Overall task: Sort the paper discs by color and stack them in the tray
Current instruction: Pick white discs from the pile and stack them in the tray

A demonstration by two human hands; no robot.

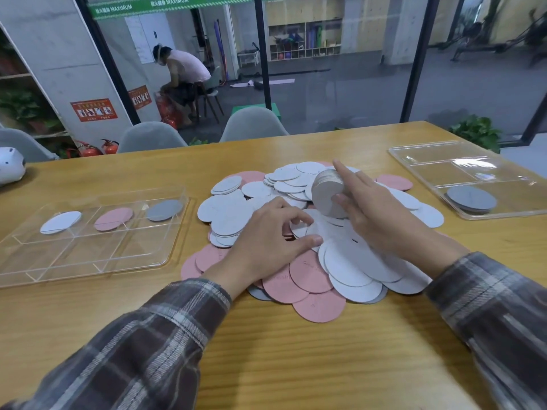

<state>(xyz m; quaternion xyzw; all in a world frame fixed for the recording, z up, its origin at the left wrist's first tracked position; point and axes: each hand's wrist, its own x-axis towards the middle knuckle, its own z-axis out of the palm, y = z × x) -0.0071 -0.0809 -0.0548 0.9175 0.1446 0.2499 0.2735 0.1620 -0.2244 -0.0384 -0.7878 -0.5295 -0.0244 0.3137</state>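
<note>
1. The pile of discs lies loose at the middle of the tabletop. It is mostly white, with pink discs along the near edge and a few at the far side.
2. A stack of white discs stands on edge above the pile, held in the right hand. The forefinger is stretched over the top of the stack and the thumb presses its near face; the fingers are closed round it.
3. The left hand rests on the pile with its fingers curled. Forefinger and thumb sit either side of a white disc; I cannot tell whether it is gripped.
4. The left tray, clear and divided, lies well left of the pile. Its far row holds one white disc, one pink disc and one grey disc, each in its own compartment.
5. The right tray lies at the far right and holds grey discs in its nearest compartment.
6. Both forearms wear plaid sleeves.
7. Grey chairs stand at the tabletop's far side.
</note>
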